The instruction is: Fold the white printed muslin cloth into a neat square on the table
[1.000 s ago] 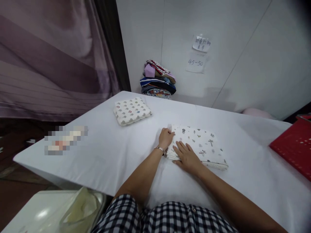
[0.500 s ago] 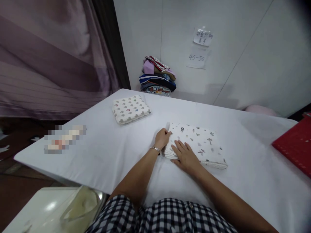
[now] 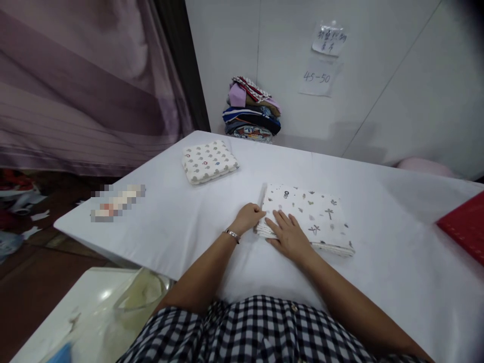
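Note:
A folded white cloth (image 3: 317, 212) with small printed palm trees and figures lies flat on the white-covered table, its layers showing along the left and front edges. At its left edge, my left hand (image 3: 247, 217) has its fingers curled in, thumb and fingertips pinching the layers there. My right hand (image 3: 291, 239) rests palm down on the cloth's front left part, fingers spread and holding nothing. Farther back to the left lies a second folded white cloth (image 3: 209, 161) with a grey tree pattern, apart from both hands.
A red item (image 3: 465, 222) lies at the table's right side. On the left of the table (image 3: 170, 217) is a blurred-out object (image 3: 117, 204). Stacked clothes (image 3: 253, 111) stand against the wall beyond the far edge. A white surface with a clear bag (image 3: 139, 297) is at lower left.
The camera view has shifted slightly. My left hand has slid a little toward me along the cloth's left edge. My right hand stays flat on the cloth.

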